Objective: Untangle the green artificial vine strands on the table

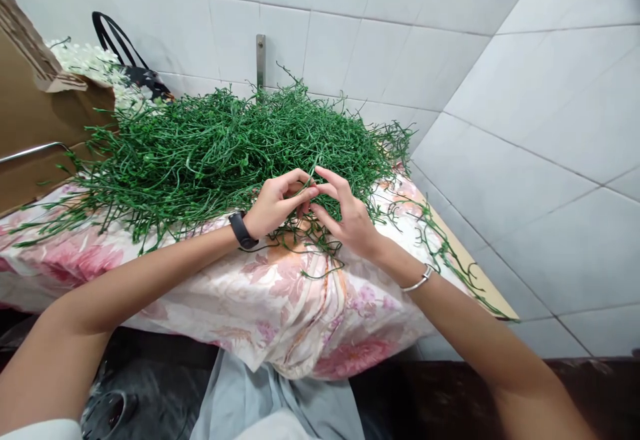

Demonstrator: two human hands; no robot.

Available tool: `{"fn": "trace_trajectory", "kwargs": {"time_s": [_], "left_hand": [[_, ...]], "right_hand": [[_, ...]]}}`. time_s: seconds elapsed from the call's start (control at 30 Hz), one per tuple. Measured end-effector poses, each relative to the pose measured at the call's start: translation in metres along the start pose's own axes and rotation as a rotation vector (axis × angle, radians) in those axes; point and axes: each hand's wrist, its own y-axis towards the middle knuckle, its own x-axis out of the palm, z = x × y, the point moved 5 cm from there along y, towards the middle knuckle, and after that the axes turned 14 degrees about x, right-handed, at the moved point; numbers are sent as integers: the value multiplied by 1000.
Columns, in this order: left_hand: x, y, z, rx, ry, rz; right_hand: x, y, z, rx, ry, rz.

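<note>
In front of me my left hand (277, 203) is closed in a pinch, with a thin green plastic stem (313, 168) rising from its fingertips. My right hand (350, 220) faces it, thumb and fingers apart, the fingertips close to the left ones and to that stem. Whether they touch it I cannot tell. Behind both hands spreads a big tangled heap of green stems (210, 140) with small forked tips. Several loose stems (320, 243) lie below the hands, on the flowered cloth (210, 300).
At the left stands a cardboard box (30, 107), with white artificial flowers (87, 60) and a black-handled bag (145, 80) behind it. A metal strip (261, 60) stands against the tiled wall (370, 47). More stems (450, 260) hang along the table's right edge.
</note>
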Motion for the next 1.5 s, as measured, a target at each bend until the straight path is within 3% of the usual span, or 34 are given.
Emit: {"fn": "trace_trajectory", "kwargs": {"time_s": [0.2, 0.47, 0.6, 1.03, 1.2, 1.3, 1.4, 1.5], "left_hand": [[2, 3, 2, -71, -227, -24], [-1, 3, -2, -163, -414, 63], [2, 2, -3, -236, -530, 68], [13, -4, -7, -303, -706, -22], [-9, 1, -6, -170, -619, 87], [-16, 4, -8, -172, -582, 144], [-11, 5, -9, -230, -585, 107], [-6, 4, -6, -238, -591, 65]], "right_hand": [[-10, 2, -1, 60, 122, 16], [-5, 5, 7, 421, 663, -85], [-3, 7, 12, 496, 789, -100], [-23, 15, 33, 361, 424, 10], [-71, 15, 56, 316, 335, 371], [-73, 16, 56, 302, 257, 288], [-63, 15, 50, 280, 172, 189], [-56, 14, 49, 272, 108, 172]]}}
